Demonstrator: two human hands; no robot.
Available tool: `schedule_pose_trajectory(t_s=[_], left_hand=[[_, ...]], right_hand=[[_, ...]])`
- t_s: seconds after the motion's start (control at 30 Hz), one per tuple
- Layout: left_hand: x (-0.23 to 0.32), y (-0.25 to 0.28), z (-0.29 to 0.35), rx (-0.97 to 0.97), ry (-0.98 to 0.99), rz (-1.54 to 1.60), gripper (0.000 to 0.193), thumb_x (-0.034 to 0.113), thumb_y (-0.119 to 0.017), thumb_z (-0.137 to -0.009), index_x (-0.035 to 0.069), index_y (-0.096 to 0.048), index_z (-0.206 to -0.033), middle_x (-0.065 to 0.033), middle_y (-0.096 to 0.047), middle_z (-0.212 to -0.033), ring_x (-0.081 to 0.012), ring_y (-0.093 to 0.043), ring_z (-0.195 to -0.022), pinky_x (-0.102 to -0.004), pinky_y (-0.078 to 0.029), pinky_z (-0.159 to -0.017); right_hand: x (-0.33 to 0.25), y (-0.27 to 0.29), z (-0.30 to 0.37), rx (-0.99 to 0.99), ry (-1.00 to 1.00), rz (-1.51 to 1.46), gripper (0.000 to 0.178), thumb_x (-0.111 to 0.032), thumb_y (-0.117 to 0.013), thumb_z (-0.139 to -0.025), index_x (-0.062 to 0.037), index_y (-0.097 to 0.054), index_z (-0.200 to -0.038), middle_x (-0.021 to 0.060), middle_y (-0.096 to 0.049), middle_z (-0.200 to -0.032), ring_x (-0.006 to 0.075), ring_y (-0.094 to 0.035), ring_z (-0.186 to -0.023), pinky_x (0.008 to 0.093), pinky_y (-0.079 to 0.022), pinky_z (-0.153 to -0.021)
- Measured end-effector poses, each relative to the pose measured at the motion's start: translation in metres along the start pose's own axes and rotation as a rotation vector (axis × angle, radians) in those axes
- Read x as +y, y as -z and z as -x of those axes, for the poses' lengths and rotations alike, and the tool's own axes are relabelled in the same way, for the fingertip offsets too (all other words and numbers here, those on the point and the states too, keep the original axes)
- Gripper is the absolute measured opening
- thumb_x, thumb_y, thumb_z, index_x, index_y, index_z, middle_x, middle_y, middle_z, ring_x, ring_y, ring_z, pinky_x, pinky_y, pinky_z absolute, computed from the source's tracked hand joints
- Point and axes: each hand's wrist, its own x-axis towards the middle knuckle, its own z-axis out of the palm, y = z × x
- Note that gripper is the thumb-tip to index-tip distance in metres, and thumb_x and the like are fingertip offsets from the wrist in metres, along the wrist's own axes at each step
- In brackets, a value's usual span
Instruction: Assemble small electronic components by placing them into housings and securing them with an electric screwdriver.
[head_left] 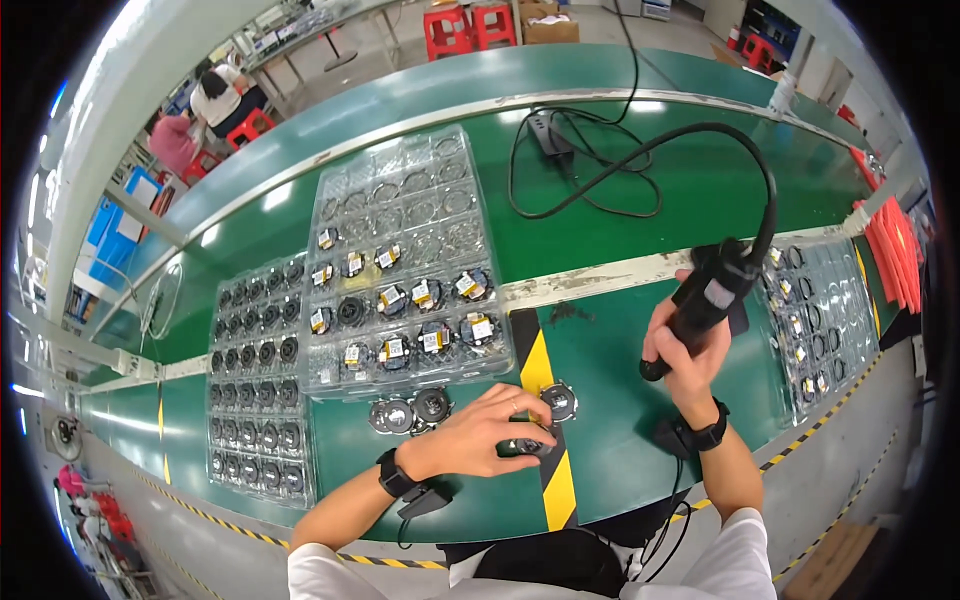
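Over the yellow-and-black tape strip, my left hand (488,432) has its fingers closed on a small round black part (526,441), low over the green table. Just beyond its fingertips lies another round dark part (558,402). Several more round black parts (398,415) are grouped on the table left of that hand. My right hand (692,350) is raised to the right, wrapped around a black corded handheld tool (712,292). A thick cable leaves the tool's upper end, and its exact kind cannot be made out. Both wrists wear black bands with small devices.
A stack of clear plastic trays (405,375) holds round parts, some with white labels. Another full tray (258,410) lies further left, and one more (825,340) at the right edge. A power strip (550,135) with looped cable rests behind the pale rail (600,275). Two people sit far left.
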Motion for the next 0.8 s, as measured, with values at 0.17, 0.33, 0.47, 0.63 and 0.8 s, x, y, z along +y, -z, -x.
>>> schedule_pose_trajectory(t_s=[0.17, 0.33, 0.47, 0.63, 0.8], left_hand=[[0.003, -0.01, -0.006, 0.065, 0.042, -0.011, 0.028, 0.02, -0.081, -0.084, 0.015, -0.074, -0.111, -0.0001, -0.062, -0.124, -0.0226, -0.058, -0.109, -0.0384, -0.044, -0.096], [0.0, -0.027, -0.017, 0.13, 0.041, -0.063, 0.03, 0.019, -0.079, -0.086, 0.015, -0.072, -0.114, -0.0008, -0.061, -0.126, -0.0238, -0.058, -0.111, -0.0379, -0.044, -0.098], [0.005, -0.026, -0.019, 0.158, 0.016, -0.053, 0.036, 0.014, -0.078, -0.084, 0.014, -0.069, -0.119, -0.0025, -0.061, -0.129, -0.0252, -0.058, -0.115, -0.0391, -0.044, -0.101], [0.002, -0.019, -0.014, 0.199, 0.059, -0.063, 0.044, 0.007, -0.076, -0.081, 0.013, -0.066, -0.124, -0.006, -0.063, -0.129, -0.0262, -0.06, -0.115, -0.0397, -0.046, -0.1], [-0.001, -0.023, -0.011, 0.274, 0.106, 0.143, 0.046, 0.007, -0.078, -0.08, 0.011, -0.065, -0.125, -0.0076, -0.069, -0.118, -0.0269, -0.064, -0.104, -0.0402, -0.048, -0.095]], right_hand=[[0.007, 0.001, 0.001, -0.107, -0.03, 0.038, 0.061, -0.016, -0.072, -0.083, -0.001, -0.042, -0.135, 0.0123, -0.061, -0.084, 0.0175, -0.058, -0.06, 0.0291, -0.049, -0.053], [0.01, 0.005, -0.006, -0.192, 0.018, -0.055, 0.06, -0.018, -0.073, -0.084, -0.001, -0.04, -0.132, 0.0066, -0.055, -0.069, 0.0168, -0.053, -0.051, 0.0294, -0.047, -0.048], [0.006, 0.015, -0.008, -0.276, -0.044, -0.066, 0.055, -0.016, -0.071, -0.087, -0.0021, -0.038, -0.129, 0.0035, -0.049, -0.063, 0.0151, -0.048, -0.045, 0.029, -0.044, -0.043], [0.007, 0.009, -0.002, -0.197, -0.038, -0.041, 0.051, -0.012, -0.069, -0.09, -0.0018, -0.037, -0.129, 0.0021, -0.046, -0.061, 0.0123, -0.043, -0.042, 0.0276, -0.041, -0.039], [0.006, 0.012, 0.005, -0.168, -0.063, -0.018, 0.051, -0.013, -0.07, -0.09, -0.0013, -0.039, -0.128, 0.0019, -0.046, -0.062, 0.0125, -0.043, -0.042, 0.028, -0.041, -0.04]])
